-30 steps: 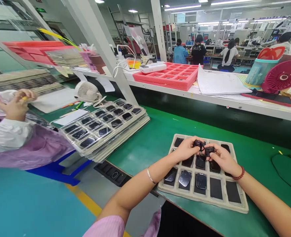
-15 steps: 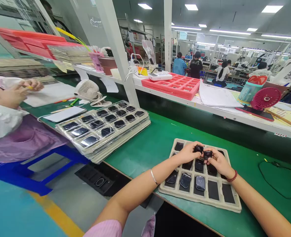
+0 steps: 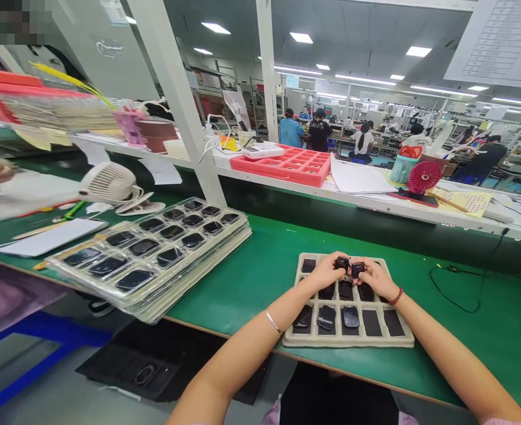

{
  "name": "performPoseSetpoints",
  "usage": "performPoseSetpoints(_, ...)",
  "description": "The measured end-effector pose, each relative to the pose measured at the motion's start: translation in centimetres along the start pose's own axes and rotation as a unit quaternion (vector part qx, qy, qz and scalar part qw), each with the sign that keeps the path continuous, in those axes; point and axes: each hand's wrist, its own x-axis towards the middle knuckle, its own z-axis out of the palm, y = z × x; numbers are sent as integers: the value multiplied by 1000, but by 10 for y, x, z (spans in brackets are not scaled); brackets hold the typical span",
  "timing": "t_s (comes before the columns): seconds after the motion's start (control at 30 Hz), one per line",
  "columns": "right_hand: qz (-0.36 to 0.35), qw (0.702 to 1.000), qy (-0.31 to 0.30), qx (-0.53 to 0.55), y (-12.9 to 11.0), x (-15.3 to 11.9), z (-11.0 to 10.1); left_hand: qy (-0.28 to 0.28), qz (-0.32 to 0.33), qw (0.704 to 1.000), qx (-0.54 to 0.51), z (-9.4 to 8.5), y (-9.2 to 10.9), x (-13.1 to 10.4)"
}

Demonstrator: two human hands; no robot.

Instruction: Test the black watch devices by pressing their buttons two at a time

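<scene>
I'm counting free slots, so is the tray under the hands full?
The tray is partly full: its near row holds three dark pieces at left; two slots at right show flat bottoms.

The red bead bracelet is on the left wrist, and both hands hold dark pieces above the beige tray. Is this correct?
Wrong side: in the head view, the red bead bracelet is on the wrist of the right hand. The rest holds.

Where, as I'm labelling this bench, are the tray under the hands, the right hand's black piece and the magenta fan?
Tray point(image 3: 349, 342): head view, front rim.
Black piece point(image 3: 358, 270): head view, visible face.
Magenta fan point(image 3: 425, 177): head view, front grille's middle.
</scene>
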Motion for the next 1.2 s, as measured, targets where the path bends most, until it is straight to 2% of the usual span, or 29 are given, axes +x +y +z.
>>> performPoseSetpoints(0.4, -2, 1000, -1, 20, -2, -1, -1, 1, 8, 1000, -4, 1, 11, -3)
performPoseSetpoints(0.73, 13, 999, -17, 35, -4, 2, -2, 8, -8, 1000, -1, -1, 3, 1)
performPoseSetpoints(1.2, 27, 998, -20, 46, 2, 2, -5, 21, -23, 1000, 7, -1, 2, -1)
